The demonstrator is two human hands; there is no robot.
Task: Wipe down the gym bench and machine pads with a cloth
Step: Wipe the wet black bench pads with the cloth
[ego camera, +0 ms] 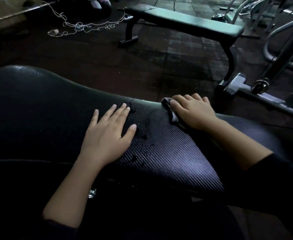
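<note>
A: The cloth (172, 112) sits bunched under the right hand (193, 112), fingers curled over it, right at the pad's (168, 153) far edge.

B: It may slip off there. Droplets (142, 132) lie leftward, beside the flat, spread left hand (107, 134); open pad beyond.

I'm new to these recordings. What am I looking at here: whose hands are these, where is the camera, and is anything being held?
There is one picture, from a camera worn on a person's head, looking down at their own hands; no robot is involved. The left hand lies flat, fingers straight, on a dark textured padded bench with water droplets beside it. The right hand presses a small grey cloth against the pad's far edge. Behind, on the floor, stand a second flat bench and a tangle of white string.
</note>
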